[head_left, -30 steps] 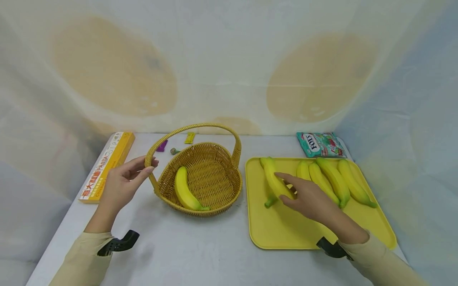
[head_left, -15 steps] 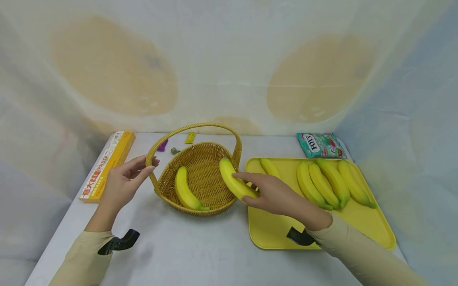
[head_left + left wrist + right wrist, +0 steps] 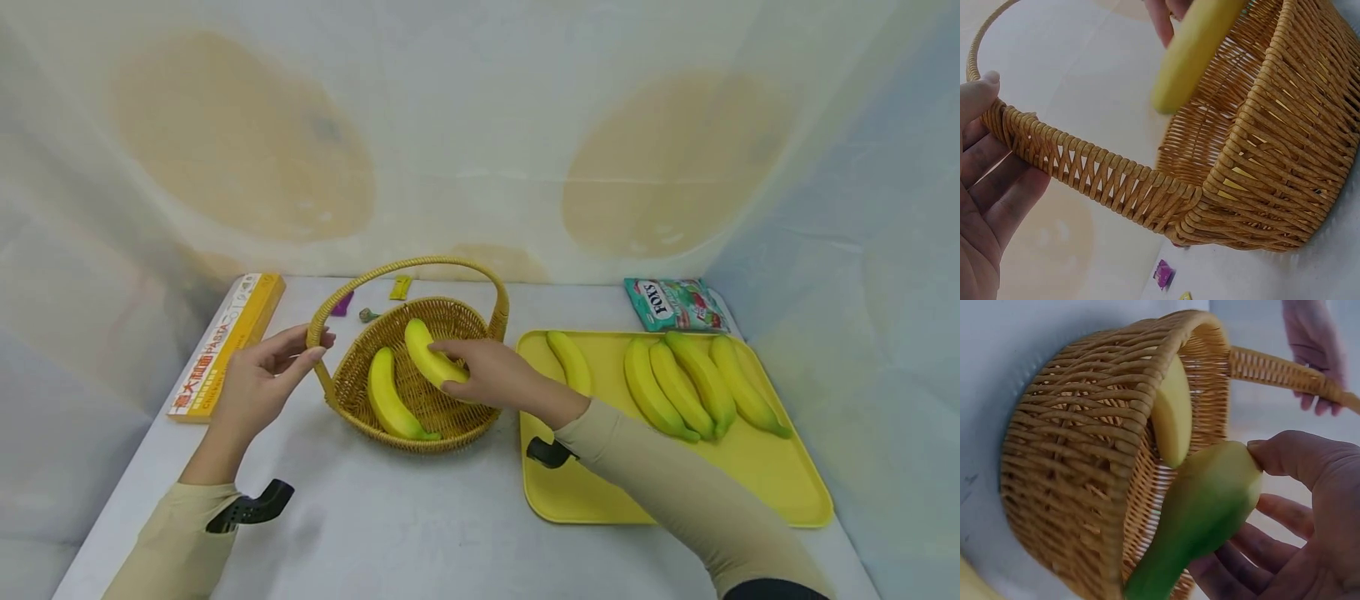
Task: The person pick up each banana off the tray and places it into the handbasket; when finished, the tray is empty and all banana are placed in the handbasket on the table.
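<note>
A wicker basket (image 3: pixel 457 315) with a tall arched handle (image 3: pixel 420 262) stands in the middle of the table, one yellow banana (image 3: pixel 388 400) lying inside at its left. My left hand (image 3: pixel 258 383) pinches the left side of the handle between thumb and fingers. Over the basket's opening, my right hand (image 3: pixel 498 375) grips a second banana (image 3: pixel 426 354) with thumb and fingers. The right wrist view shows the green stem end of this held banana (image 3: pixel 1210 494) near the basket rim. In the left wrist view, its other end (image 3: pixel 1185 62) hangs above the weave.
To the right lies a yellow tray (image 3: pixel 577 504) with one banana (image 3: pixel 570 358) at its left and several bananas (image 3: pixel 667 392) at its right. A pasta box (image 3: pixel 228 350) is at far left, a Fox's bag (image 3: pixel 675 304) behind the tray. Small wrapped sweets (image 3: pixel 401 288) lie behind the basket.
My right hand has lifted a banana off the tray and carried it left to over the basket. My left hand has stayed on the handle.
</note>
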Demonstrator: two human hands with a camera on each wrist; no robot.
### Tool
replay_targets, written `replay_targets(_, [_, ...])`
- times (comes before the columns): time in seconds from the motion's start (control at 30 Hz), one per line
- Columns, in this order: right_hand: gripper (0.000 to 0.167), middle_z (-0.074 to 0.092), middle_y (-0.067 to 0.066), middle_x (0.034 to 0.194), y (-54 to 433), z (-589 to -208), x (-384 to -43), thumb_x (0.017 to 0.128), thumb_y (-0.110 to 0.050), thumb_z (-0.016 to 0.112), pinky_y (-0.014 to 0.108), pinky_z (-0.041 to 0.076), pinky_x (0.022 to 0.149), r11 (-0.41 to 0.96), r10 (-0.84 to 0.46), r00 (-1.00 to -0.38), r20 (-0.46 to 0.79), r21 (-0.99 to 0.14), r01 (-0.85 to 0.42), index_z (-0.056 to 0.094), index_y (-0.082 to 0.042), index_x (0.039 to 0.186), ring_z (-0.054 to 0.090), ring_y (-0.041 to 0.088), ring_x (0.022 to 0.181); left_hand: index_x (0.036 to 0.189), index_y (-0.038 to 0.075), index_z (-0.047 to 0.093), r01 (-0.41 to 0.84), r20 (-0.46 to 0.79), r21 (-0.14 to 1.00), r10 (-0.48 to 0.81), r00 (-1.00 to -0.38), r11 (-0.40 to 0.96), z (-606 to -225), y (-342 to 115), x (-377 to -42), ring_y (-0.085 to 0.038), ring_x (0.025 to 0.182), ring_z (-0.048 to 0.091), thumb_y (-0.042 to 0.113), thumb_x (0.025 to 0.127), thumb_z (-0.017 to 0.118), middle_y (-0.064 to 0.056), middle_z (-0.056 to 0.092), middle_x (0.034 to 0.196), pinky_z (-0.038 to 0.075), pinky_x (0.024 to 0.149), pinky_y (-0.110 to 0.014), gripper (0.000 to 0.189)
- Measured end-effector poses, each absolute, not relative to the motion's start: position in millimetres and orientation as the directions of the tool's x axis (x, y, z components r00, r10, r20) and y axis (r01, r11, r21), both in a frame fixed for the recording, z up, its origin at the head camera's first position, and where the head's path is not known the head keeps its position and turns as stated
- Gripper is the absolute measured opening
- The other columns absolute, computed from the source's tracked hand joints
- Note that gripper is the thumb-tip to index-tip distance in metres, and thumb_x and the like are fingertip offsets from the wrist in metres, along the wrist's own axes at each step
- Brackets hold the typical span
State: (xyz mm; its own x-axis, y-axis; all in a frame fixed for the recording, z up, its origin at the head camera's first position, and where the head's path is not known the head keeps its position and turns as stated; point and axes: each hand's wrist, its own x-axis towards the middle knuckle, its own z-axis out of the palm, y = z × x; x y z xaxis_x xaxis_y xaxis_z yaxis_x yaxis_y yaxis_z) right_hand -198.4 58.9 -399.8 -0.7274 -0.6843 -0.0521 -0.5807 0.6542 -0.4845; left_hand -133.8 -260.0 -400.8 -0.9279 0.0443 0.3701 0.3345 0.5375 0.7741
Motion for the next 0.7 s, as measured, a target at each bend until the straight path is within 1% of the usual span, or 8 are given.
replay_targets(0.07, [0.056, 0.069, 0.002, 0.124, 50.3, -404.9, -202.7, 0.097, -0.030, 0.069, 0.023, 0.041, 0.057, 0.666, -0.678, -0.732, -0.071, -0.481, -0.570, 0.052, -0.019, 0.149, 0.050, 0.006, 0.065, 0.132, 0.008, 0.068, 0.333, 0.369, 0.774, 0.043, -0.928, 0.539, -400.3, -260.1, -133.8, 0.007, 0.107, 0.064, 0.015, 0.098, 0.070, -0.011, 0.074, 0.116, 0.050, 0.088, -0.009, 0.035])
replay_targets(0.17, [0.056, 0.071, 0.001, 0.111, 38.3, -413.6, -207.0, 0.097, -0.031, 0.069, 0.023, 0.041, 0.058, 0.685, -0.674, -0.730, -0.111, -0.464, -0.562, 0.052, -0.018, 0.149, 0.052, 0.009, 0.069, 0.132, 0.008, 0.068, 0.331, 0.366, 0.777, 0.044, -0.929, 0.535, -399.8, -260.0, -133.9, 0.006, 0.107, 0.064, 0.015, 0.098, 0.070, -0.011, 0.074, 0.117, 0.050, 0.088, -0.010, 0.035])
replay_targets(0.23, [0.056, 0.070, 0.000, 0.109, 31.4, -419.7, -208.2, 0.096, -0.030, 0.070, 0.023, 0.043, 0.061, 0.697, -0.672, -0.727, -0.137, -0.449, -0.560, 0.053, -0.017, 0.148, 0.054, 0.009, 0.075, 0.132, 0.008, 0.068, 0.332, 0.365, 0.780, 0.045, -0.930, 0.531, -399.9, -259.8, -134.0, 0.006, 0.107, 0.064, 0.015, 0.098, 0.070, -0.011, 0.074, 0.117, 0.051, 0.088, -0.010, 0.035])
replay_targets(0.27, [0.056, 0.070, 0.001, 0.107, 28.3, -423.2, -208.6, 0.096, -0.030, 0.070, 0.024, 0.043, 0.062, 0.704, -0.672, -0.725, -0.153, -0.436, -0.561, 0.053, -0.017, 0.148, 0.053, 0.011, 0.075, 0.132, 0.008, 0.068, 0.332, 0.366, 0.779, 0.045, -0.930, 0.531, -400.1, -259.7, -134.1, 0.006, 0.107, 0.064, 0.015, 0.098, 0.070, -0.010, 0.074, 0.116, 0.051, 0.088, -0.010, 0.034])
replay_targets(0.4, [0.056, 0.069, 0.001, 0.121, 18.7, -436.6, -208.9, 0.096, -0.031, 0.071, 0.024, 0.046, 0.069, 0.722, -0.669, -0.719, -0.189, -0.397, -0.567, 0.054, -0.015, 0.147, 0.056, 0.010, 0.082, 0.131, 0.009, 0.069, 0.336, 0.370, 0.776, 0.045, -0.928, 0.533, -400.4, -259.9, -134.4, 0.006, 0.107, 0.064, 0.014, 0.098, 0.070, -0.010, 0.075, 0.116, 0.051, 0.088, -0.010, 0.034])
replay_targets(0.53, [0.060, 0.069, 0.003, 0.124, 12.6, -445.6, -208.7, 0.097, -0.034, 0.071, 0.025, 0.049, 0.072, 0.734, -0.664, -0.714, -0.223, -0.381, -0.563, 0.050, -0.014, 0.149, 0.058, 0.010, 0.084, 0.132, 0.009, 0.069, 0.336, 0.371, 0.776, 0.045, -0.928, 0.533, -400.5, -260.2, -134.7, 0.005, 0.106, 0.064, 0.013, 0.098, 0.070, -0.010, 0.075, 0.116, 0.051, 0.088, -0.010, 0.034])
replay_targets(0.7, [0.066, 0.067, 0.005, 0.130, 9.2, -447.7, -208.0, 0.097, -0.033, 0.071, 0.028, 0.052, 0.084, 0.737, -0.659, -0.700, -0.276, -0.425, -0.525, 0.044, -0.013, 0.154, 0.060, 0.009, 0.095, 0.131, 0.010, 0.069, 0.334, 0.370, 0.776, 0.043, -0.928, 0.535, -400.7, -260.3, -134.4, 0.005, 0.106, 0.064, 0.013, 0.098, 0.070, -0.010, 0.075, 0.116, 0.051, 0.088, -0.010, 0.034])
